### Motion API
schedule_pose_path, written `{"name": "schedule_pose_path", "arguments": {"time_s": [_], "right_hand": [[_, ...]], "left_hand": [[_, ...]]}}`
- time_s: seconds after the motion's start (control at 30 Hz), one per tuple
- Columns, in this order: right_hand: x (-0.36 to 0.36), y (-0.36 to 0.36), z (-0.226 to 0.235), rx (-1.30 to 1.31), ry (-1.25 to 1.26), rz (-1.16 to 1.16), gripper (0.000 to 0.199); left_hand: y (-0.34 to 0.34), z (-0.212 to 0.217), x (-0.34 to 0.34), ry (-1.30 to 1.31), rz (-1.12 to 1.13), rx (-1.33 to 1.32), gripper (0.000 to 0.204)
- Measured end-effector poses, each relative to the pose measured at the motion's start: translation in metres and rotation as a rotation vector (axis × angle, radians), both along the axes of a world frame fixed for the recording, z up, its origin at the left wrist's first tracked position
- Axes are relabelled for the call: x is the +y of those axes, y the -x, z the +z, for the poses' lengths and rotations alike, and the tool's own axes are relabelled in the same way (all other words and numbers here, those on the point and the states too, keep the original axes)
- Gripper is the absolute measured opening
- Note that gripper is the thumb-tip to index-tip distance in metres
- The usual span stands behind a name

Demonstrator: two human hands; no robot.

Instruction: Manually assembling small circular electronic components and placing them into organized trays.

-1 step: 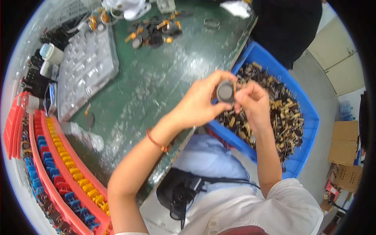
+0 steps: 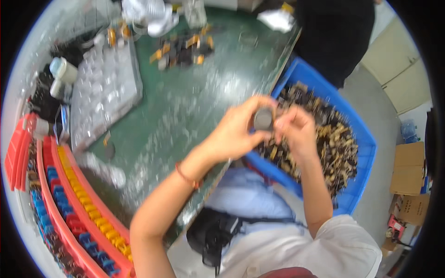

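My left hand (image 2: 236, 132) is closed around the rim of a round grey disc (image 2: 263, 119), thumb below and index finger above. The disc's flat dark face shows. At its right edge, my right hand (image 2: 296, 129) is pinched with thumb and fingertips together. Motion blur hides what lies between those fingertips. Both hands are above the near right edge of the green table (image 2: 185, 102), by a blue bin (image 2: 366, 153) full of small black and tan parts (image 2: 333, 139).
Dark discs with orange strips (image 2: 185, 48) lie piled at the table's far side; a single one (image 2: 109, 149) lies left. A clear plastic tray (image 2: 106, 92) stands at left. Red racks (image 2: 97, 204) hold yellow and blue pieces. A person in black (image 2: 331, 41) stands beyond the bin.
The whole picture has shifted slightly, with table and bin sitting lower in it. Both hands keep hold around the disc, and the orange strip at its right edge is now blurred.
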State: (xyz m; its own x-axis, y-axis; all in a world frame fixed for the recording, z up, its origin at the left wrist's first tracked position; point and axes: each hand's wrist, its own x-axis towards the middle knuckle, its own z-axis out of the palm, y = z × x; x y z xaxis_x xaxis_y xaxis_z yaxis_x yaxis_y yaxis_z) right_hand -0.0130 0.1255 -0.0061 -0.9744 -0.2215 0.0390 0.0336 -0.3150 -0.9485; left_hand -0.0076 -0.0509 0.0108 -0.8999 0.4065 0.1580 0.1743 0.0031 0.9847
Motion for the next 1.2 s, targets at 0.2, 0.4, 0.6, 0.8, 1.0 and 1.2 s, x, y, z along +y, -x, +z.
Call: {"name": "schedule_pose_path", "arguments": {"time_s": [0.2,0.4,0.6,0.8,1.0,1.2], "right_hand": [[-0.006,-0.012,-0.014,-0.014,0.019,0.038,0.015],[-0.003,-0.01,-0.011,0.093,-0.037,0.071,0.017],[-0.007,-0.006,-0.003,0.156,-0.138,0.014,0.021],[-0.001,-0.011,0.011,0.115,-0.307,0.034,0.024],[-0.001,-0.013,0.023,0.101,-0.583,0.034,0.03],[-0.005,-0.011,0.022,0.236,-0.699,0.247,0.044]], "left_hand": [[-0.005,-0.027,-0.004,0.093,0.084,0.199,0.051],[-0.012,-0.012,-0.001,0.01,0.028,0.129,0.051],[-0.008,-0.007,-0.003,-0.038,-0.026,0.09,0.046],[-0.009,-0.009,-0.002,-0.06,-0.004,0.138,0.03],[-0.012,-0.008,-0.003,-0.025,0.017,0.105,0.028],[-0.008,-0.006,-0.004,-0.132,0.016,0.064,0.028]]}}
